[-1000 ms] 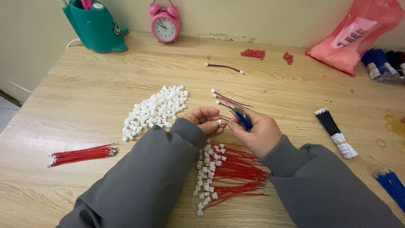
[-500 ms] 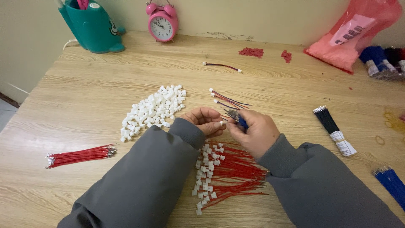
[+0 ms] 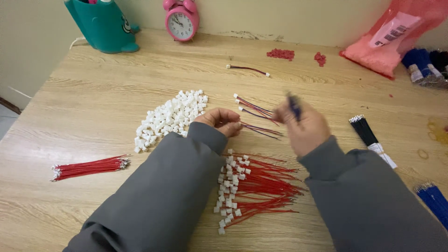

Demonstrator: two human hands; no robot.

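My left hand (image 3: 223,120) rests on the wooden table (image 3: 93,102), fingers curled around the end of a thin red-and-blue wire (image 3: 259,130) that trails to the right. My right hand (image 3: 302,127) is raised a little to the right and pinches a small bundle of blue wires (image 3: 294,106), blurred by motion. A pile of white plastic connectors (image 3: 171,116) lies just left of my left hand. Below my hands lies a heap of red wires with white connectors (image 3: 254,186). A few finished red-and-blue wires (image 3: 254,107) lie between my hands.
A bundle of bare red wires (image 3: 88,168) lies at the left. A black wire bundle (image 3: 366,133) and blue wires (image 3: 434,198) lie at the right. At the back stand a teal holder (image 3: 103,25), a pink alarm clock (image 3: 181,19), a pink bag (image 3: 396,32) and small red parts (image 3: 280,54).
My hands have come apart: the right hand has moved right and up with the blue wires, while the left hand stays with a wire end.
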